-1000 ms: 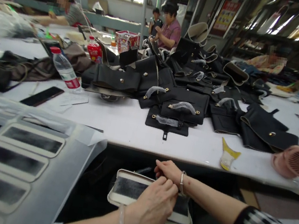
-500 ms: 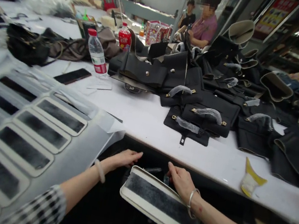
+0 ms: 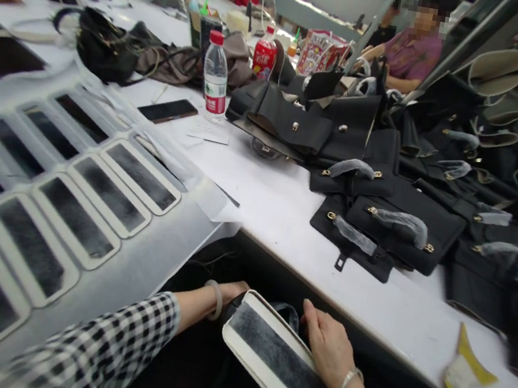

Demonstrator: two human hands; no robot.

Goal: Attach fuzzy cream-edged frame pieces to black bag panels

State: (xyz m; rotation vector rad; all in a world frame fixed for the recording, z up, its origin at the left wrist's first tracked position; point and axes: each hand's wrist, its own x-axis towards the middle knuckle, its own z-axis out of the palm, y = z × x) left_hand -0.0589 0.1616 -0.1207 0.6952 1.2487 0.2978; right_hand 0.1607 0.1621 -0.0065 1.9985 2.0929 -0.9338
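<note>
The cream-edged panel with its dark fuzzy centre lies low, below the near edge of the white worktable, tilted down to the right. The right hand rests on its far edge, fingers together and curled over the rim. The left hand sits at the panel's left end, mostly hidden behind it, so I cannot tell how its fingers stand. To the left, a pale sheet carries rows of matching panels. On the table lie black bag pieces with wrapped handles, a yellow-tipped packet at near right, a phone, a water bottle and a red bottle. Farther off sit a patterned box, its contents unseen, open bags and other people at work.
</note>
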